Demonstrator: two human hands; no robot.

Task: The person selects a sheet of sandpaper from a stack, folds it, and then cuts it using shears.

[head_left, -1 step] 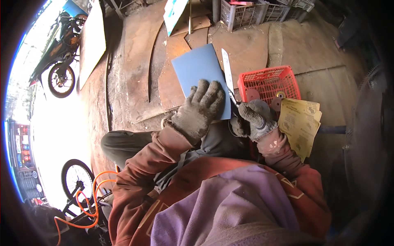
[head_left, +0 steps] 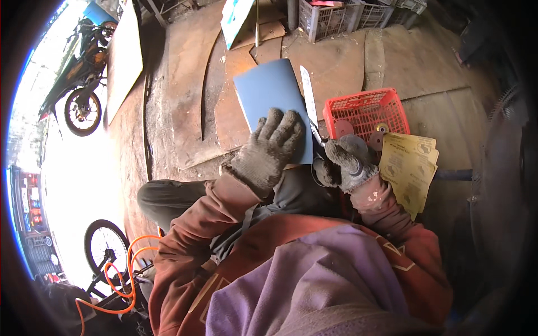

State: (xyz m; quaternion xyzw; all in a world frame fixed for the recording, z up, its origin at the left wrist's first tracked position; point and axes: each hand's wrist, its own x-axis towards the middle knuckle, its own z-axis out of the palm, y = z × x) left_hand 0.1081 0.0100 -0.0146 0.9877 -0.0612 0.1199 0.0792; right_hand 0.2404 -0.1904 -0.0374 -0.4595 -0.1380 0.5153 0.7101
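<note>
A blue-grey sheet [head_left: 268, 89] lies on the rusty metal ground in front of my knees. My left hand [head_left: 269, 147], in a worn grey glove, presses flat on the sheet's near end. My right hand [head_left: 343, 165], also gloved, grips the handles of a pair of scissors [head_left: 308, 98]. Their long blades run up along the sheet's right edge. Whether the blades are cutting into the sheet, I cannot tell.
A red plastic basket [head_left: 367, 109] with round discs stands right of the scissors, with a stack of yellow sheets [head_left: 410, 162] beside it. Grey crates [head_left: 330, 17] stand at the back. A motorcycle [head_left: 78, 84], a bicycle wheel [head_left: 103, 243] and an orange hose [head_left: 120, 269] are at the left.
</note>
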